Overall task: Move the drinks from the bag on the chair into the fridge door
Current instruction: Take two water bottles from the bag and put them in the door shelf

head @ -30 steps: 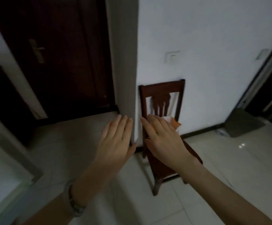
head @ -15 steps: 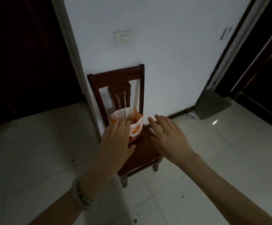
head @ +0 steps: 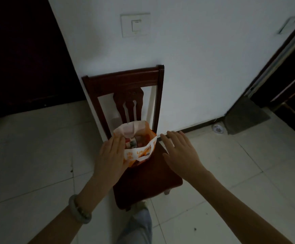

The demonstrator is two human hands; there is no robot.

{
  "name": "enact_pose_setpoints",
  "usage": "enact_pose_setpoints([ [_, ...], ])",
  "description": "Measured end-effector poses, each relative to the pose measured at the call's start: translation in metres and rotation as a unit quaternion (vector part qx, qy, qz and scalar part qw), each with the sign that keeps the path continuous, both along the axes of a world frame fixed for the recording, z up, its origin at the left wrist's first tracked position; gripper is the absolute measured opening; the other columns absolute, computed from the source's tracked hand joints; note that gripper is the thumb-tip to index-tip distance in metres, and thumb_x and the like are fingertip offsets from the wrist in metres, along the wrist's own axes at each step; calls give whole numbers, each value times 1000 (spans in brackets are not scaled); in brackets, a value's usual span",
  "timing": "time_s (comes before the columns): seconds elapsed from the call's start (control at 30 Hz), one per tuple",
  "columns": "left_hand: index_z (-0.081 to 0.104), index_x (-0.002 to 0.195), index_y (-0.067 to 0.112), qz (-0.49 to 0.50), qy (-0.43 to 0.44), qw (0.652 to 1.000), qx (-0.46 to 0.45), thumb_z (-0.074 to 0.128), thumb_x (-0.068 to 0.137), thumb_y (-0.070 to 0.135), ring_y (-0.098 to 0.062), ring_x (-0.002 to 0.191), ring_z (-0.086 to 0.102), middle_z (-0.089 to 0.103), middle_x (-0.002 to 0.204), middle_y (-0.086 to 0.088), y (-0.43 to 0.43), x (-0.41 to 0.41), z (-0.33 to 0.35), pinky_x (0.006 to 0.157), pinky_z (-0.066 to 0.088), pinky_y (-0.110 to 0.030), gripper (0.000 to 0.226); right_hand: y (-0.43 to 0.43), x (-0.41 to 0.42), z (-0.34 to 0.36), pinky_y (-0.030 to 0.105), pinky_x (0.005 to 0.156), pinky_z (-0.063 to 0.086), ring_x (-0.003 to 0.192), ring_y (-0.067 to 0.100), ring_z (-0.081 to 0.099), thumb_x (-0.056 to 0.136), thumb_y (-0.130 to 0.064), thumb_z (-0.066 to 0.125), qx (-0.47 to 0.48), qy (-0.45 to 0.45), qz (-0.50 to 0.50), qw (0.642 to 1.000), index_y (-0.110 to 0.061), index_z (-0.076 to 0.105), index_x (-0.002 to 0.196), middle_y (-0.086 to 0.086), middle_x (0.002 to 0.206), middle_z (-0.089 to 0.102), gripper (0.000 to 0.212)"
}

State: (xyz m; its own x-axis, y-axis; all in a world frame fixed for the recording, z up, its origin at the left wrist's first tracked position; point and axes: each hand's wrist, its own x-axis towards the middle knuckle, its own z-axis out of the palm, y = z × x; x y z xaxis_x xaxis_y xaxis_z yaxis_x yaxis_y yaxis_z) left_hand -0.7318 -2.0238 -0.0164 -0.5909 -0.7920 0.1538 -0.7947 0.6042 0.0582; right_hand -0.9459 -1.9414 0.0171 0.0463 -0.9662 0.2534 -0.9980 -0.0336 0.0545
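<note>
Found bag (head: 137, 152) upright on chair (head: 148, 180), mouth up, drinks (head: 131, 143) just right of left hand (head: 112, 155) fingertips; right hand (head: 180, 152) farther; both flat, empty.

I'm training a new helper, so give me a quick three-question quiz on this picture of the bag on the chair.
1. True or false: the bag sits on the chair seat with its mouth open.
2. Which hand is by the bag's side: A, left hand, or B, right hand?
3. Fill in: the wrist of the left hand wears a ____.

Key:
1. True; packaged items show inside.
2. A; the right hand hovers apart, open, over the chair's right edge.
3. Bracelet.
</note>
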Motion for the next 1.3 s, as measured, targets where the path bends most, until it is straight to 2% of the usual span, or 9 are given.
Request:
enact_pose_setpoints([
  [0.33, 52, 125, 0, -49, -37, 990, 129, 83, 61, 34, -34, 112, 57, 59, 123, -18, -125, -57, -70, 87, 50, -44, 79, -127, -56, -78, 46, 102, 38, 112, 35, 56, 66, -19, 76, 109, -80, 51, 989, -4, 55, 121, 20, 120, 60, 61],
  [0.57, 44, 131, 6, -34, -19, 972, 232, 63, 82, 29, -28, 121, 45, 49, 132, -12, -188, -102, -139, 101, 38, -41, 57, -192, -91, -145, 50, 100, 41, 111, 37, 56, 70, -15, 75, 152, -133, 33, 979, -2, 55, 121, 22, 117, 61, 56],
  [0.73, 52, 109, 15, -7, -98, 953, 287, 54, 86, 32, -22, 101, 51, 57, 114, -6, -213, -127, -217, 82, 43, -34, 29, -225, -103, -195, 44, 103, 39, 115, 31, 54, 84, -24, 62, 174, -158, 55, 971, -7, 53, 124, 15, 123, 59, 44],
  [0.8, 51, 108, 15, -11, -119, 940, 319, 50, 91, 28, -23, 99, 52, 57, 111, -6, -211, -139, -244, 81, 42, -34, 22, -235, -104, -213, 45, 102, 41, 115, 32, 54, 83, -23, 62, 185, -158, 72, 967, -5, 53, 123, 17, 124, 58, 45],
  [0.93, 47, 119, 19, 2, -132, 920, 369, 48, 90, 39, -24, 102, 55, 58, 115, -4, -204, -156, -296, 83, 47, -37, 35, -247, -107, -238, 49, 99, 43, 114, 35, 53, 82, -23, 62, 192, -164, 99, 962, -5, 54, 122, 19, 124, 57, 44],
  [1.03, 54, 109, 16, 9, -126, 919, 372, 39, 87, 53, -25, 84, 62, 65, 98, -5, -196, -168, -318, 71, 51, -38, 46, -247, -110, -249, 48, 103, 37, 119, 35, 50, 86, -29, 50, 207, -164, 99, 959, -6, 52, 126, 19, 129, 54, 46],
  [1.17, 53, 107, 18, 38, -169, 916, 363, 42, 93, 41, -26, 75, 64, 67, 93, -4, -194, -178, -353, 63, 54, -42, 29, -242, -114, -262, 50, 103, 39, 120, 38, 50, 87, -33, 44, 225, -168, 97, 955, -5, 52, 127, 22, 130, 53, 50],
  [1.27, 43, 120, 8, 102, -204, 876, 425, 43, 90, 39, -40, 66, 60, 62, 90, -19, -181, -181, -389, 54, 48, -56, 42, -238, -116, -265, 50, 104, 37, 122, 37, 48, 87, -32, 49, 231, -171, 103, 952, -5, 49, 129, 21, 133, 51, 50],
  [1.3, 41, 121, 4, 107, -226, 879, 407, 45, 90, 37, -42, 62, 58, 60, 86, -23, -177, -182, -383, 50, 46, -59, 46, -237, -116, -264, 50, 105, 37, 123, 37, 47, 87, -31, 50, 232, -172, 103, 952, -5, 48, 129, 21, 133, 50, 50],
])
